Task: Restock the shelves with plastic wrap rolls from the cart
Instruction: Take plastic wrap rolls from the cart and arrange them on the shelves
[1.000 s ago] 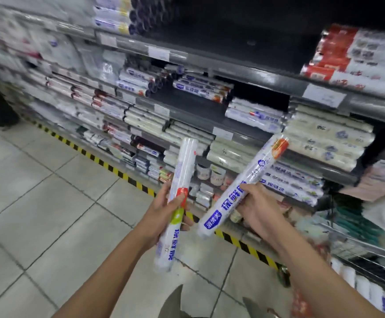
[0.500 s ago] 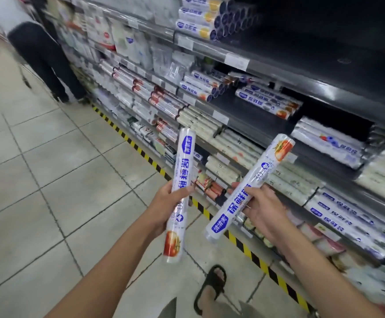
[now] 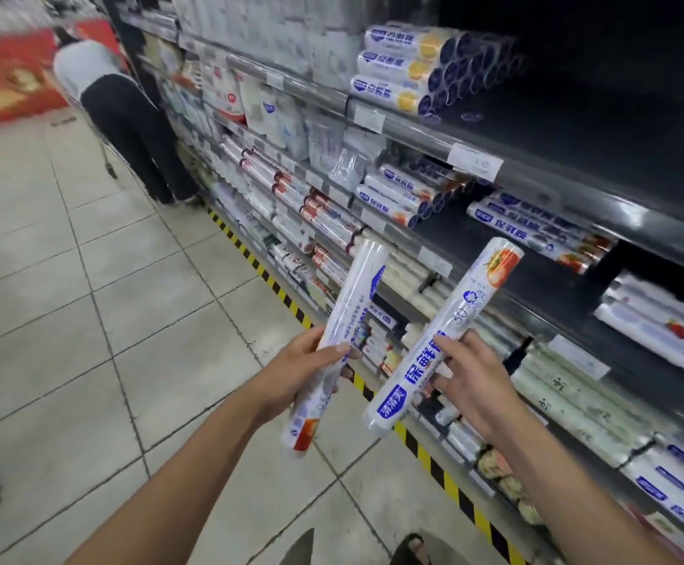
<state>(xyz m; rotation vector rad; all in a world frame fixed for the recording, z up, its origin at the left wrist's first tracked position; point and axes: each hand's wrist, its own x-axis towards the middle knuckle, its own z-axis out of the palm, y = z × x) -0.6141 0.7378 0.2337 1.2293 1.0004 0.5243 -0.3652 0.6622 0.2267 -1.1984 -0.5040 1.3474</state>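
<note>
White blue-printed plastic wrap roll [image 3: 352,303] is gripped in my left hand [image 3: 299,373], a second roll [image 3: 454,320] in my right hand [image 3: 474,385], both just before the dark metal shelf [image 3: 446,234]. Neither is shelved yet; I judge from its bare gaps that more remains.

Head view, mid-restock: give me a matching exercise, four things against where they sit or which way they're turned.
Things:
1. left-hand roll
2. right-hand roll
3. yellow-banded rolls
4. striped tape

Places and states:
A. stacked on an upper shelf
B. red-printed end pointing up
C. red-printed end pointing down
D. on the floor along the shelving base

Pairs: 1-C, 2-B, 3-A, 4-D
</note>
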